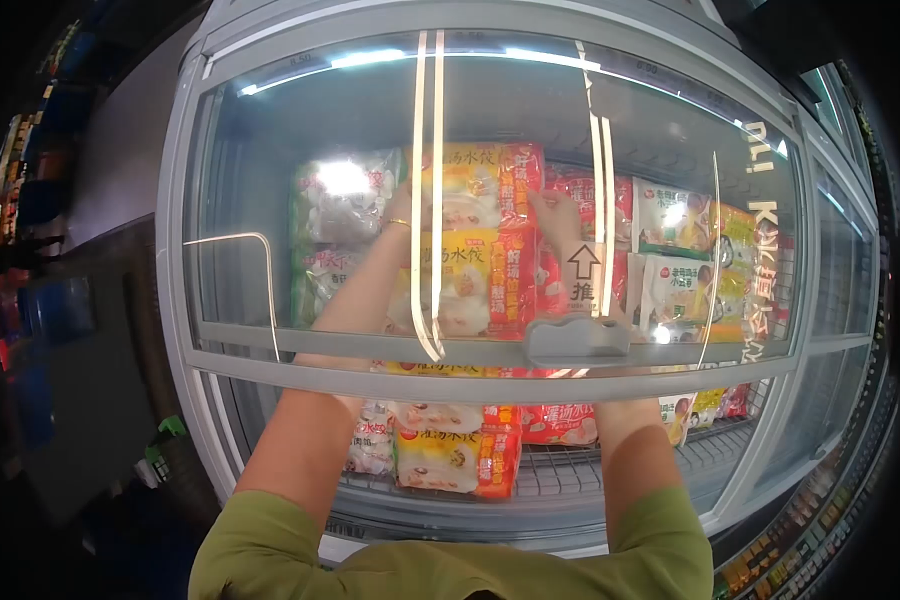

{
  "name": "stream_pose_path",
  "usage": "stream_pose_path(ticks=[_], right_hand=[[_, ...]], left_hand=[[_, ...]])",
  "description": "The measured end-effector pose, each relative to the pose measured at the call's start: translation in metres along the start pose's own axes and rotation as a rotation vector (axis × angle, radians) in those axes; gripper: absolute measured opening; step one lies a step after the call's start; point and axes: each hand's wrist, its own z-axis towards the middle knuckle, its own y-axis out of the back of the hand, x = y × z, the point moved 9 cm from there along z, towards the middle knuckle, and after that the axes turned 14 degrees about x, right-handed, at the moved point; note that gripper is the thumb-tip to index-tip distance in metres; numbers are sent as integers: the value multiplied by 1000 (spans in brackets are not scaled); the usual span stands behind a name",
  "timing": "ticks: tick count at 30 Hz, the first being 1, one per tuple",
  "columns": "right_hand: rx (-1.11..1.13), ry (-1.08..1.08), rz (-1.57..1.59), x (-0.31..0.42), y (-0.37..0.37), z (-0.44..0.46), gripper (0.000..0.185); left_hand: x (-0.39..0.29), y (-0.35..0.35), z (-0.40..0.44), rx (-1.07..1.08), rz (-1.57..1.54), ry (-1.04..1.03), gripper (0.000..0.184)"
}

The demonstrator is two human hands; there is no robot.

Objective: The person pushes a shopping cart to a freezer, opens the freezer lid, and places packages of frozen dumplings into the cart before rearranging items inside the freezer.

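Observation:
Behind the freezer's glass, a yellow and red dumpling bag (467, 185) lies at the far end of a row of like bags. My left hand (401, 208) is at its left edge, with a thin gold band at the wrist and the fingertips partly hidden. At its right edge is my right hand (558, 214), its fingers bent against the side. The bag is held between both hands. A second yellow bag (455, 280) lies just nearer, between my forearms.
A sliding glass lid with a grey handle (577, 341) lies over my forearms. White and green bags (345, 200) are at the left; red bags (582, 205), white bags (670, 215) and yellow bags are at the right. A wire rack (560, 468) shows at the near side.

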Motion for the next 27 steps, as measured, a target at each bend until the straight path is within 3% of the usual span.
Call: stream_pose_path(ticks=[2, 4, 5, 7, 11, 13, 14, 16, 19, 20, 24, 27], right_hand=[[-31, -37, 17, 0, 6, -4, 48], [155, -89, 367, -8, -11, 2, 44], [156, -97, 365, -15, -14, 6, 44], [176, -24, 459, -23, -22, 14, 38], [116, 53, 642, -11, -21, 0, 31], [114, -40, 326, -17, -14, -3, 27], [112, -38, 326, -15, -13, -6, 27], [11, 175, 618, 1, -2, -16, 26], [-4, 358, 808, 52, 23, -35, 25], [15, 342, 705, 60, 30, -37, 25], [162, 306, 664, 86, 45, -65, 28], [465, 111, 831, 66, 16, -99, 30]], left_hand=[[5, -4, 11, 55, 23, 71, 40], [22, 3, 23, -107, -60, 110, 36], [18, 3, 17, -101, -61, 115, 36], [7, 3, -3, -60, -390, 149, 29], [48, 8, 33, -224, -447, 95, 21], [57, 5, 49, -198, -580, -33, 19], [54, 4, 44, -199, -580, -36, 19], [13, 29, 3, -436, -393, -411, 19], [-17, 39, -27, -317, -540, -594, 22], [-22, 42, -37, -319, -536, -596, 22], [-7, 40, -56, -196, -700, -465, 28], [43, 16, -72, -60, -754, -374, 23]])
